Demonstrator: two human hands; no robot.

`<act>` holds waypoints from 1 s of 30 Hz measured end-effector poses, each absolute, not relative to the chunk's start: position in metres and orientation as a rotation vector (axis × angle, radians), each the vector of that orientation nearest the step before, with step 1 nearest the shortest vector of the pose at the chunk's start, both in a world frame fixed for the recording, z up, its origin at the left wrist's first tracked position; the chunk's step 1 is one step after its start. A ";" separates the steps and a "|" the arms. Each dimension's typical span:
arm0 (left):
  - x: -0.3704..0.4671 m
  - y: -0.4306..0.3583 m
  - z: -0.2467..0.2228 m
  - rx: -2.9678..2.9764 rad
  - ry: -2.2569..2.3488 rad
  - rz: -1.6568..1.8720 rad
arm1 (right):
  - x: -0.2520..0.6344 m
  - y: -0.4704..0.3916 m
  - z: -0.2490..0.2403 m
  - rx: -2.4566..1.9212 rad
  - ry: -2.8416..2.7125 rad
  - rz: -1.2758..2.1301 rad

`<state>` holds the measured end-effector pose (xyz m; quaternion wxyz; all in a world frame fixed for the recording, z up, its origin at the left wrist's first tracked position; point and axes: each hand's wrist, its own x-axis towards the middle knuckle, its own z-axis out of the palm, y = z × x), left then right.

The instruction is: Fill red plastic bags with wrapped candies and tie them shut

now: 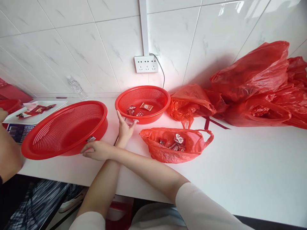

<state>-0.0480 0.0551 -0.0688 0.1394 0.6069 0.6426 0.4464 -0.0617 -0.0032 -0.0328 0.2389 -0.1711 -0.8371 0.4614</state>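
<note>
My arms cross. My left hand (125, 130) has its thumb and a finger spread against the near side of a round red basket (144, 119), which holds a few wrapped pieces (146, 106). My right hand (97, 150) grips the lower near side of a larger red basket (96, 127) on the left, tilted and with nothing visible inside; some fingertips are hidden. To the right of my left hand lies an open red plastic bag (168, 157) with several red and white wrapped pieces (179, 139) in it.
Several red plastic bags (251, 76) lie along the wall at the right. A white tray (11, 118) with wrapped pieces rests on a scale (20, 131) at the left. Another person's arm (9, 150) reaches in there. A clear bottle (77, 88) and a socket strip (146, 64) are behind.
</note>
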 end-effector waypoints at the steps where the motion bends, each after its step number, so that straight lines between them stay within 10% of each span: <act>1: -0.049 0.055 -0.069 1.769 1.859 1.296 | -0.065 -0.003 -0.032 -0.471 -2.290 1.261; 11: -0.070 0.054 -0.045 1.594 2.277 0.720 | 0.096 -0.036 0.048 -0.210 -2.513 1.154; 22: -0.012 0.008 0.008 1.886 1.896 0.042 | 0.337 -0.033 0.029 -1.848 -2.237 0.233; 30: 0.006 0.017 0.074 1.787 1.449 0.407 | 0.371 -0.025 0.058 -1.680 -1.901 0.627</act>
